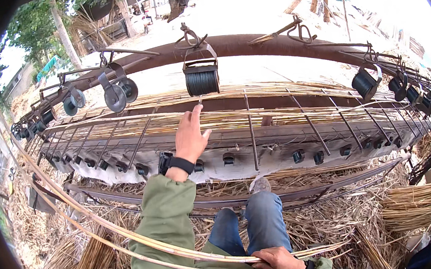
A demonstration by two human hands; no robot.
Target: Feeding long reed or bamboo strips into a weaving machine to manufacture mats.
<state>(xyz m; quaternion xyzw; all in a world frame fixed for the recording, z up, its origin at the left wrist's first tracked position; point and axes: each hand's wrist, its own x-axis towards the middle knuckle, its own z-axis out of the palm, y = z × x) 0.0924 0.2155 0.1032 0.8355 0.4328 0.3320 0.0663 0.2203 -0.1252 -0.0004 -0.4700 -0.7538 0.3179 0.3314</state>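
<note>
My left hand reaches forward over the frame, index finger stretched out and thumb apart. Its fingertips are at the top of a thin metal rod, just below a hanging spool of black twine; whether they touch the rod I cannot tell. Low in front of my body, my right hand is closed around a few long reeds. These reeds curve up along the left side, well past my left arm. More reeds lie lengthwise across the frame behind the upright rods.
A curved rusty pipe carries hanging spools on both sides. Smaller spools line the pale lower panel. A metal rail runs before my knees. Loose straw covers the ground, with a reed bundle at right.
</note>
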